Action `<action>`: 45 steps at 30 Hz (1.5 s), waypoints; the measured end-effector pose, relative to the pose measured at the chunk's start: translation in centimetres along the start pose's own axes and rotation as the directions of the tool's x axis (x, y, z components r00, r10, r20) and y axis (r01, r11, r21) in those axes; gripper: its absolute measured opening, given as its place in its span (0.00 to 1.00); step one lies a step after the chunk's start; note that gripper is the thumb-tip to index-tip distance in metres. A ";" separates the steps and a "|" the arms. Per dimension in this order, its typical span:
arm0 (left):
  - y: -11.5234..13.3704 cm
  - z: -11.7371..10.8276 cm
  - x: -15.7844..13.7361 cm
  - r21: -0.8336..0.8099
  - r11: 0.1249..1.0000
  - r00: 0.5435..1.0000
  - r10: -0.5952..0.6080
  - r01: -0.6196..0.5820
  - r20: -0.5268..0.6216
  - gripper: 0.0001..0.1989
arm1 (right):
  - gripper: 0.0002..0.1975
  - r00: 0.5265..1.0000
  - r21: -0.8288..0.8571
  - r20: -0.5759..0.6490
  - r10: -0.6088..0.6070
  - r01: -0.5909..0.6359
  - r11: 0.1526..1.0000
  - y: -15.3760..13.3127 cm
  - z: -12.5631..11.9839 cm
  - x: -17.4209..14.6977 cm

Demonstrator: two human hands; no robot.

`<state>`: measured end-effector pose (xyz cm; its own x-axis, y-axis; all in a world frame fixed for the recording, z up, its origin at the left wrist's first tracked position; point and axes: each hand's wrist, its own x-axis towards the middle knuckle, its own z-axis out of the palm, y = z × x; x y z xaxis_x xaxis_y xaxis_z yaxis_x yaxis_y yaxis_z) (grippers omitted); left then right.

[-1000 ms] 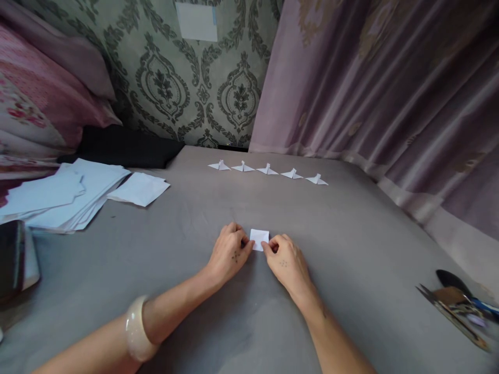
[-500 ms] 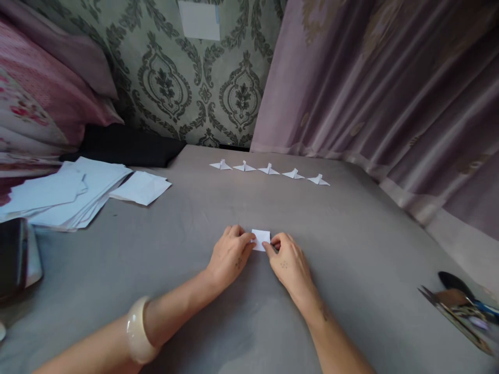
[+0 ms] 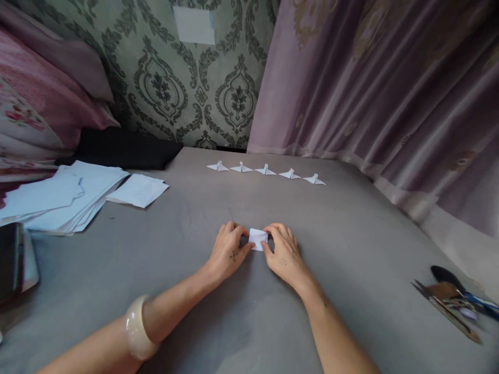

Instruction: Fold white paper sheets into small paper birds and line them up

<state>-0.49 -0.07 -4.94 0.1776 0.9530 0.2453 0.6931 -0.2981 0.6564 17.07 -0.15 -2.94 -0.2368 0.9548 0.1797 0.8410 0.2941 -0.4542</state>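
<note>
A small white square of folded paper (image 3: 258, 239) lies at the middle of the grey surface, between my two hands. My left hand (image 3: 231, 248), below a cream bangle (image 3: 139, 328) on the forearm, pinches its left edge between thumb and fingers. On the other side, my right hand (image 3: 283, 250) has its fingertips at the paper's top right corner and its thumb on the right edge. Beyond them stands a row of several folded paper birds (image 3: 265, 170).
Stacked white sheets (image 3: 74, 202) and a smaller pile of paper (image 3: 138, 191) lie at the left. A dark phone (image 3: 10, 262) sits at the left edge, black cloth (image 3: 125, 148) behind. Scissors and small tools (image 3: 448, 306) lie at the right. A purple curtain (image 3: 331, 104) borders the surface.
My right fingers have shifted up to the paper's top right corner. My left fingers have spread a little wider along the left edge. The view has shifted slightly.
</note>
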 end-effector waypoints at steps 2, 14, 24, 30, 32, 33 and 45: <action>0.4 -0.2 0.1 -0.017 0.999 1.000 -0.028 0.028 0.013 0.05 | 0.10 1.000 0.038 -0.021 0.006 -0.005 0.999 -0.1 0.2 0.0; 2.5 -1.6 0.2 -0.618 0.775 0.990 -0.140 0.132 0.035 0.06 | 0.03 0.967 0.433 -0.253 -0.030 0.141 0.890 -1.0 -1.2 -0.3; 3.1 -2.5 -0.8 -0.477 0.840 0.960 0.170 -0.258 -0.221 0.04 | 0.03 0.926 0.445 -0.373 -0.063 0.238 0.863 -2.0 -2.6 -1.2; 3.6 -2.7 -1.0 -0.556 0.796 0.967 0.147 -0.239 -0.206 0.04 | 0.02 0.919 0.488 -0.388 -0.072 0.272 0.829 -2.2 -3.1 -1.2; 3.9 -2.7 -1.0 -0.626 0.760 0.981 0.077 -0.172 -0.177 0.02 | 0.02 0.915 0.515 -0.400 -0.047 0.267 0.815 -2.4 -3.1 -1.2; 4.0 -2.8 -1.0 -0.659 0.739 0.986 0.043 -0.139 -0.160 0.02 | 0.02 0.915 0.532 -0.402 -0.038 0.268 0.803 -2.5 -3.1 -1.3; 3.5 -1.9 -1.4 -0.774 0.619 0.987 0.006 -0.132 -0.163 0.13 | 0.10 0.985 0.732 -0.147 0.094 0.045 0.679 -2.5 -3.0 -1.5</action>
<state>0.35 -2.57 -1.63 0.0657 0.9298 0.3622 -0.1350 -0.3514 0.9265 16.75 -2.50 0.52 -0.0824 0.9613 0.2628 0.2044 0.2744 -0.9396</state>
